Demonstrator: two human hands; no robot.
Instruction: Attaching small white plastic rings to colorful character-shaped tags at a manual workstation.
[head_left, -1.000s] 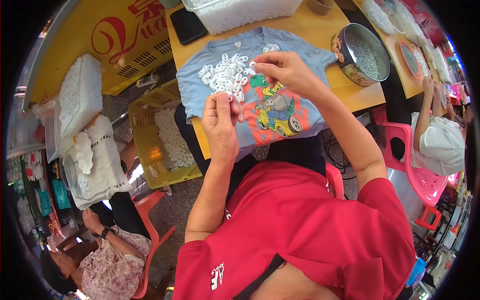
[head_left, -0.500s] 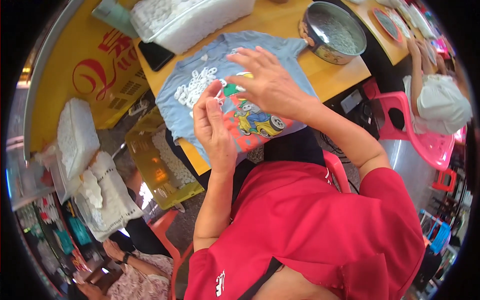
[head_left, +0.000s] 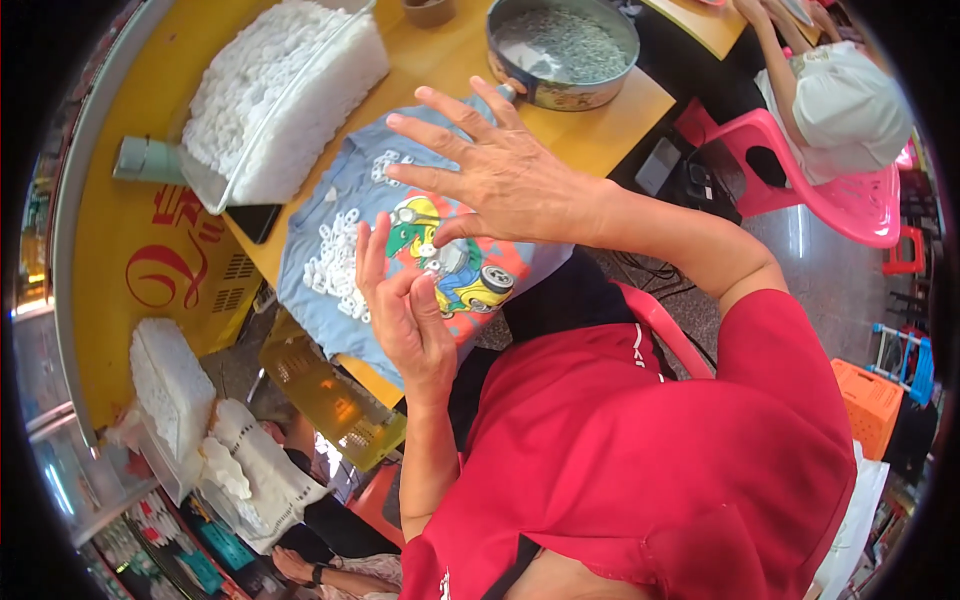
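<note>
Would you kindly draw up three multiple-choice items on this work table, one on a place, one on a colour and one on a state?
1. Where do the small white rings lie?
A. in the metal bowl
B. on the blue printed cloth
C. on the floor

2. What colour is the plastic chair at upper right?
A. pink
B. green
C. black

3. How are the fingers of the right hand?
A. clenched in a fist
B. spread apart
C. hidden under the cloth

Answers: 1 B, the rings sit in a heap on the blue printed cloth beside the left hand. 2 A, its seat and back are pink. 3 B, the fingers fan out above the cloth.
</note>
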